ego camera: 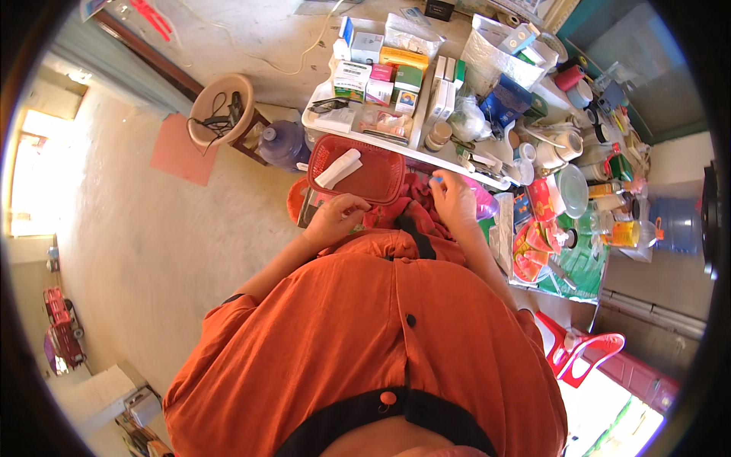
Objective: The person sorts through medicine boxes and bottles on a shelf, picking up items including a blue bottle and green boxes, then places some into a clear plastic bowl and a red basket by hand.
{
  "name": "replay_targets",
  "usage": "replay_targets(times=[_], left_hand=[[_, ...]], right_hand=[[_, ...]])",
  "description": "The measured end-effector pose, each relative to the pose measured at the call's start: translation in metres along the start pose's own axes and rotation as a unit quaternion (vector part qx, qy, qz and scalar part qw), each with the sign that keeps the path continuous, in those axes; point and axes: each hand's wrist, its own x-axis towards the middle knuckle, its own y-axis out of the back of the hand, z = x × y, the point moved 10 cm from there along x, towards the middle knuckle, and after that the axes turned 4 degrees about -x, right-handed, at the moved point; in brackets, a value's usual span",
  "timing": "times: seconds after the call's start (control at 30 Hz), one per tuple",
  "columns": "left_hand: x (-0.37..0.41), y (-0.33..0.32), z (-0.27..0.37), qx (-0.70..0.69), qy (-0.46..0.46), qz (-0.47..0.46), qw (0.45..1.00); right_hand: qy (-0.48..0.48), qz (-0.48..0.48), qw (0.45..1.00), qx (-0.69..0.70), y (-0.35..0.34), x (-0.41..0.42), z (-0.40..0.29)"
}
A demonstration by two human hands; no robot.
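Observation:
My left hand [338,218] is just in front of a red plastic basket [391,191], its fingers curled with thumb and fingertips close together. Whether anything small is pinched there is too fine to make out. Inside the basket lies a folded white paper or cloth strip [339,169]. To the right of the basket, my right hand [455,199] is raised with a small blue thing [437,180] at its fingertips. Below and between both hands, red patterned fabric [394,214] covers my lap. A pink-purple plastic bag [484,201] lies beside my right hand.
A white tray-like table [420,149] ahead carries medicine boxes [365,85] and jars. On the right, a green-covered table [588,263] holds watermelon slices [531,251] and a knife [562,275]. Leftward stand a large water bottle [282,143] and a beige basin [197,123] with cords.

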Motion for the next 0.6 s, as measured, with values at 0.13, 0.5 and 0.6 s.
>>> replay_targets(times=[0.13,0.5,0.6], left_hand=[[0.002,0.016,-0.016,-0.020,0.030,0.011,0.999],[0.040,-0.017,0.011,-0.007,-0.045,-0.066,0.997],[0.042,-0.029,0.028,-0.018,-0.064,-0.080,0.995]], right_hand=[[0.031,-0.041,0.992,-0.117,-0.032,-0.041,-0.011],[-0.057,0.145,0.968,-0.195,0.025,-0.063,0.028],[-0.086,0.116,0.954,-0.262,0.037,-0.053,0.075]])
